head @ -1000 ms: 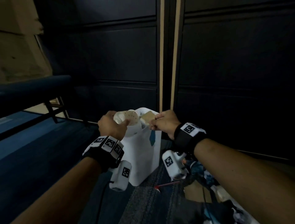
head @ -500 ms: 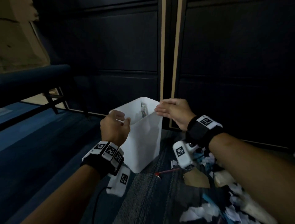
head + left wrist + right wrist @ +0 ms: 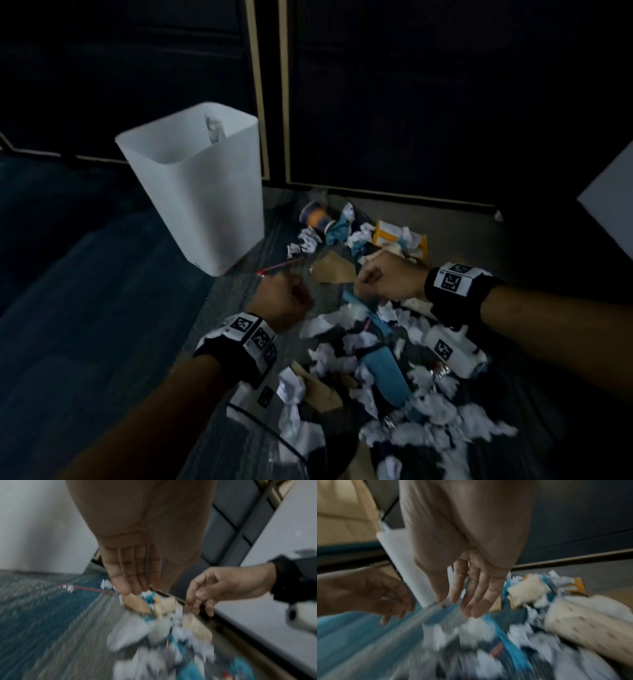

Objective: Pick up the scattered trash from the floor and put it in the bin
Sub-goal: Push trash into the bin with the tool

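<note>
The white bin [image 3: 205, 205] stands upright on the carpet at the left, with a scrap of trash [image 3: 214, 128] showing inside. Right of it, crumpled white paper [image 3: 329, 356], blue pieces [image 3: 387, 377] and brown cardboard [image 3: 334, 272] lie in a pile. My left hand [image 3: 291, 298] hangs low over the pile's near-left edge and my right hand [image 3: 376, 279] over its middle. Both are empty. In the wrist views the left fingers [image 3: 126, 577] and the right fingers [image 3: 474, 595] hang relaxed, just above the litter. Both wrist views are blurred.
An orange and blue cup [image 3: 317, 216] and a yellow packet [image 3: 394, 234] lie at the pile's far side, by dark cabinet doors [image 3: 411, 102]. A red stick [image 3: 279, 267] lies near the bin's foot. Clear plastic [image 3: 274, 455] lies nearest me. Blue carpet [image 3: 85, 291] stretches left.
Both hands have come down from the bin's rim to the pile on the floor. The paper cup and the cardboard piece they held are no longer in them. The view has tilted down.
</note>
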`<control>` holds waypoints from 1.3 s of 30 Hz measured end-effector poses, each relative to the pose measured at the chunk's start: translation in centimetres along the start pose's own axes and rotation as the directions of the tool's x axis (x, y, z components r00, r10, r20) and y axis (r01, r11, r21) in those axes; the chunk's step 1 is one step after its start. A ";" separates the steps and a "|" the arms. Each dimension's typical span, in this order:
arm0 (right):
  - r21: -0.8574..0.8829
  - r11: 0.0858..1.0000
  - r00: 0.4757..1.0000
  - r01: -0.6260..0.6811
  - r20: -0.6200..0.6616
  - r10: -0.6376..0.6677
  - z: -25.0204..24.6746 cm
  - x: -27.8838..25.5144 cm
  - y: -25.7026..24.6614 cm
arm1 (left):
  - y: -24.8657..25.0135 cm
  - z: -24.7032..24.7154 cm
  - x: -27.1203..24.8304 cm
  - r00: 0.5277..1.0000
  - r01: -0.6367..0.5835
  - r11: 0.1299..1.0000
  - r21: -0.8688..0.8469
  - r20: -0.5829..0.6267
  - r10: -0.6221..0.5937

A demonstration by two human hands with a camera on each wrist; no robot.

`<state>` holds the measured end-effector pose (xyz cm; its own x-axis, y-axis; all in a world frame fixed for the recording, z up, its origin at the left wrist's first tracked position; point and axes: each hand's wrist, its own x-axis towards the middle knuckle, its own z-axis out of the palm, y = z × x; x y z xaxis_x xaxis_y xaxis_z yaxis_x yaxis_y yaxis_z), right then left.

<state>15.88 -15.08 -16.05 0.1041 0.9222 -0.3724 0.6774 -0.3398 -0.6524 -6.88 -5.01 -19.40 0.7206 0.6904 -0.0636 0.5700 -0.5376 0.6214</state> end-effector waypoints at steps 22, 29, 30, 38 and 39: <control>-0.598 0.801 0.973 0.009 0.189 0.131 9.2 -0.9 9.1 | 0.0 10.2 -1.4 0.926 -0.086 0.946 0.314 0.376 -0.041; -0.385 0.920 0.978 -0.075 0.154 0.144 6.6 -0.1 8.1 | -0.2 8.5 -1.2 0.980 -0.074 0.996 0.049 0.191 0.063; -0.397 0.914 0.983 -0.084 0.115 0.141 6.5 -0.2 8.1 | 0.0 8.0 -1.1 0.989 -0.071 0.997 0.012 0.133 0.069; -0.503 0.853 0.936 -0.141 0.213 0.280 9.7 -3.0 10.7 | 1.2 4.8 -1.6 0.996 -0.075 0.992 -0.098 0.047 0.080; -0.492 0.860 0.940 -0.136 0.212 0.269 10.0 -3.2 10.8 | 1.1 4.7 -1.7 0.996 -0.070 0.992 -0.101 0.054 0.076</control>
<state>15.60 -23.58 -28.49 0.1259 0.7359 -0.6652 0.9267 -0.3266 -0.1859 -5.57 -9.04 -22.30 0.7820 0.6205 -0.0584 0.4754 -0.5332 0.6998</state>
